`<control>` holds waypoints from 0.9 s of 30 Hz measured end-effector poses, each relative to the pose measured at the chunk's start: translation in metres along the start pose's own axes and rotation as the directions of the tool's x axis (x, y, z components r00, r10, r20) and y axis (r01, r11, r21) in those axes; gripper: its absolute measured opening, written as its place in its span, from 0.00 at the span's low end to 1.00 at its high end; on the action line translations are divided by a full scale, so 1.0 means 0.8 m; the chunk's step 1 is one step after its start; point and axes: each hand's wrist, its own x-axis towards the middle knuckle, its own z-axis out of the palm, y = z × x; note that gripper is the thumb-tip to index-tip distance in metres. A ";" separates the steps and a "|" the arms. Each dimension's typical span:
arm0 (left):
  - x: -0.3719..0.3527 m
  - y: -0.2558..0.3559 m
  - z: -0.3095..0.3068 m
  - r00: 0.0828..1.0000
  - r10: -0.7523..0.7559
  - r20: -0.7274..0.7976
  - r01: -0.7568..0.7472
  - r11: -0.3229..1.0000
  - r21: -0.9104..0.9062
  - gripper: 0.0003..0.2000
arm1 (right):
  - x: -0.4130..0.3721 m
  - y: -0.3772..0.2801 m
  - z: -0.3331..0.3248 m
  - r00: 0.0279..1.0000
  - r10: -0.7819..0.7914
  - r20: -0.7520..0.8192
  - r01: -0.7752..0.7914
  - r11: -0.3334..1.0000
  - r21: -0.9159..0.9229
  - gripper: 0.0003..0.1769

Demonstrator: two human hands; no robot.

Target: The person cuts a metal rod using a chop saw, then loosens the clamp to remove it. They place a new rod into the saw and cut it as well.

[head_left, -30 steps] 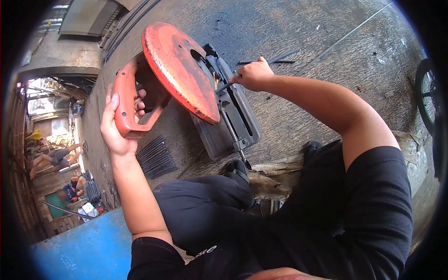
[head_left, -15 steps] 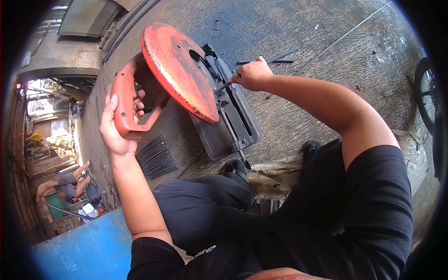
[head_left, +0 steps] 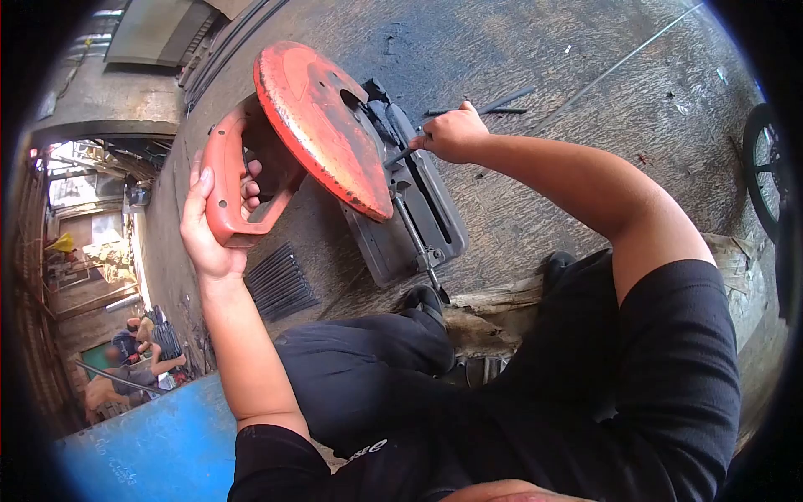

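A chop saw with a scuffed red blade guard (head_left: 314,117) stands on the floor, its grey base (head_left: 381,251) below the guard. My left hand (head_left: 205,222) is wrapped round the saw's red loop handle (head_left: 224,159), fingers through the opening. On the far side of the guard, my right hand (head_left: 452,135) grips a short dark metal rod (head_left: 400,157), whose other end reaches into the saw's clamp area under the guard. The saw's vise screw (head_left: 411,226) runs along the base towards me. The blade is hidden by the guard.
A row of cut dark rods (head_left: 283,282) lies on the floor left of the saw. More rods (head_left: 502,102) lie beyond my right hand. A blue panel (head_left: 150,448) is at lower left, a wheel (head_left: 761,167) at far right. People (head_left: 125,368) work in the left background.
My hands, the saw and the rod look almost unmoved. In the left background a person has shifted lower, and another person in dark clothing now shows beside them.
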 end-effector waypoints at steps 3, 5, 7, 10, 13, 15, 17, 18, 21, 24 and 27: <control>0.001 -0.001 -0.002 1.000 0.003 0.008 -0.003 1.000 -0.004 0.27 | 0.002 0.001 0.002 1.000 0.002 -0.001 -0.002 1.000 0.001 0.34; 0.001 -0.001 -0.003 1.000 0.003 0.013 -0.003 1.000 -0.007 0.27 | 0.003 0.003 0.004 1.000 -0.009 -0.013 0.009 1.000 0.008 0.34; 0.001 -0.002 -0.004 1.000 -0.004 0.014 0.004 1.000 -0.024 0.27 | 0.004 0.004 0.006 1.000 -0.011 -0.011 0.011 1.000 0.005 0.34; 0.001 -0.002 -0.003 1.000 0.000 0.002 0.000 1.000 -0.020 0.27 | 0.003 0.003 0.005 1.000 -0.011 -0.005 0.011 1.000 0.001 0.34; 0.001 -0.004 -0.004 1.000 0.011 0.015 -0.011 1.000 -0.021 0.27 | 0.002 0.003 0.002 1.000 -0.010 -0.001 0.010 1.000 0.002 0.34; 0.001 -0.003 -0.003 1.000 0.012 0.016 -0.012 1.000 -0.015 0.27 | 0.001 0.002 0.000 1.000 -0.010 -0.001 0.010 1.000 0.003 0.34; 0.001 -0.003 -0.002 1.000 0.015 0.015 -0.014 1.000 -0.011 0.28 | 0.001 0.001 -0.002 1.000 -0.005 0.012 0.005 1.000 0.007 0.34; 0.001 -0.003 -0.002 1.000 0.015 0.012 -0.015 1.000 -0.007 0.27 | 0.000 0.001 -0.001 1.000 -0.005 0.011 0.005 1.000 0.007 0.34; 0.001 -0.004 -0.003 1.000 0.016 0.003 -0.016 1.000 -0.001 0.27 | -0.001 0.001 0.000 1.000 -0.007 0.010 0.007 1.000 0.002 0.34; 0.001 -0.004 -0.002 1.000 0.018 0.003 -0.018 1.000 -0.002 0.27 | -0.002 0.000 -0.002 1.000 -0.001 0.014 0.001 1.000 0.005 0.33; 0.001 -0.004 -0.002 1.000 0.022 0.005 -0.022 1.000 0.001 0.28 | -0.003 0.000 -0.004 1.000 -0.004 0.022 0.004 1.000 0.010 0.34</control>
